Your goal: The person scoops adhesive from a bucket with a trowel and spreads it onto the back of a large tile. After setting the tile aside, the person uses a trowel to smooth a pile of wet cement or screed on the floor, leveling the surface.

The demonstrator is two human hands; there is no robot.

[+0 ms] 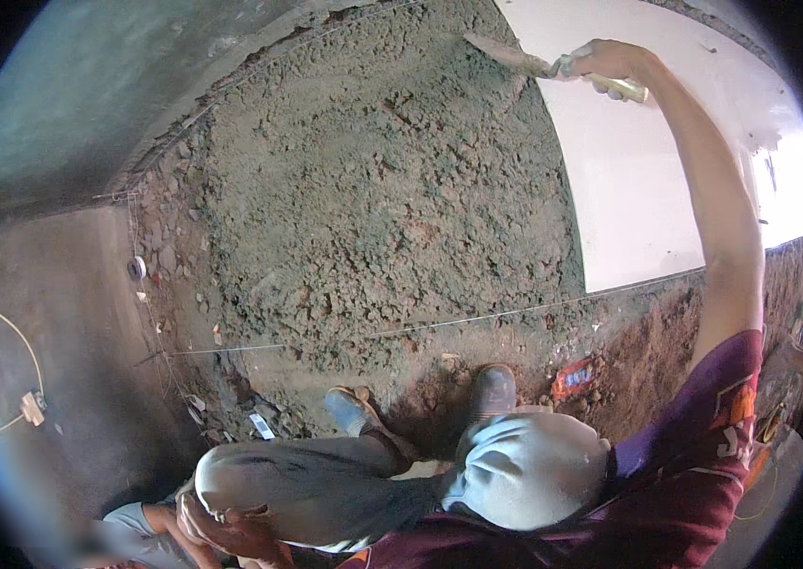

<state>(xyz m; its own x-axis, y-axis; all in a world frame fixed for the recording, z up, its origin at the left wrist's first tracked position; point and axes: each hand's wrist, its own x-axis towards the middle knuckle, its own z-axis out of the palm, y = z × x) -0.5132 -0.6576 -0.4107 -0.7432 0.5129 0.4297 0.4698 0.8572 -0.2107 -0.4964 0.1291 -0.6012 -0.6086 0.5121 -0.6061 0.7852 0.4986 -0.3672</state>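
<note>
My right hand (610, 66) is closed around the pale handle of a trowel (501, 52) at top right, its blade over the bed of rough grey mortar (383, 190) beside the edge of a large white tile (610, 190). My left hand (231, 526) is low at the left, curled on my bent left knee (250, 474). A thin string line (458, 319) crosses the front of the mortar, beyond my shoes (492, 389).
Walls (51, 114) border the left, with rubble (169, 247) and a white spool (136, 268) along the edge. A yellow cable with a plug (32, 408) lies left. Near my feet are a red packet (572, 377) and debris. Someone's grey sleeve (131, 522) shows lower left.
</note>
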